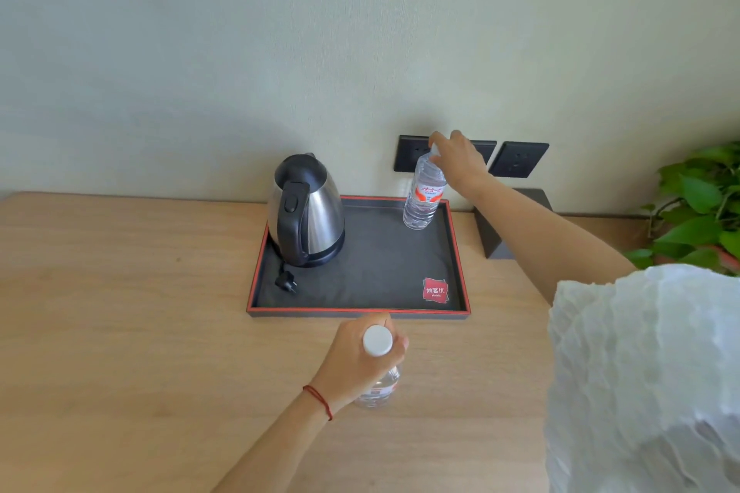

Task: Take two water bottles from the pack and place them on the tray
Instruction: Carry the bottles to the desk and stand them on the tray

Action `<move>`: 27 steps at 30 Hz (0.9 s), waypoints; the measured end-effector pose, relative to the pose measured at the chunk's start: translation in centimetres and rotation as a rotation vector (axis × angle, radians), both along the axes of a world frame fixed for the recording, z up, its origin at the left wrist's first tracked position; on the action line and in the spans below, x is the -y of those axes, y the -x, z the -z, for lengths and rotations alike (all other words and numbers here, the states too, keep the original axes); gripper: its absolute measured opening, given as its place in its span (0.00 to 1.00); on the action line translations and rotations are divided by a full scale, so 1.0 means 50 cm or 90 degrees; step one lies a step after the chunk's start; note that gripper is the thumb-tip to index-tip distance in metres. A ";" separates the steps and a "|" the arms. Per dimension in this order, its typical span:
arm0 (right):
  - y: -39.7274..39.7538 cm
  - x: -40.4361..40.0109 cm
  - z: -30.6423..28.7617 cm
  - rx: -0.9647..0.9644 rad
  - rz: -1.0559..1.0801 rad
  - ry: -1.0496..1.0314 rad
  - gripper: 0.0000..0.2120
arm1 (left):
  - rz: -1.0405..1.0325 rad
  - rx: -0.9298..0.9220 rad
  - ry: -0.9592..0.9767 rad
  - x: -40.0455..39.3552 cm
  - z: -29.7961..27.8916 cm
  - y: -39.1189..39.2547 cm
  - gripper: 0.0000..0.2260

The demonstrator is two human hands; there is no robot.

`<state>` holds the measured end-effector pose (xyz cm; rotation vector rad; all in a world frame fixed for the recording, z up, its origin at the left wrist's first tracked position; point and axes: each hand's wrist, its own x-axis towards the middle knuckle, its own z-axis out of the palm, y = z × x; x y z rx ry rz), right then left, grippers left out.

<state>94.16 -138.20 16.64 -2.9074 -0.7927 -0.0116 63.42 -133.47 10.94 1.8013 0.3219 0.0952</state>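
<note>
A black tray with a red rim [360, 310] lies on the wooden table against the wall. A clear water bottle with a red label [423, 194] stands upright in the tray's far right corner. My right hand [456, 158] grips that bottle at its cap. A second water bottle [378, 342] with a white cap is in my left hand [356, 356], just in front of the tray's near edge, above the table. Its lower body is partly hidden by the hand. The pack is not in view.
A steel electric kettle [306, 210] with a black handle stands on the tray's left side, its plug [286, 284] lying beside it. Dark wall sockets [518, 159] sit behind the tray. A dark stand [490, 236] and a green plant [700, 208] are at the right.
</note>
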 end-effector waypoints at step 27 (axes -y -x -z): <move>0.007 0.053 -0.001 -0.116 -0.040 -0.136 0.24 | 0.051 0.091 -0.204 -0.122 -0.137 -0.159 0.15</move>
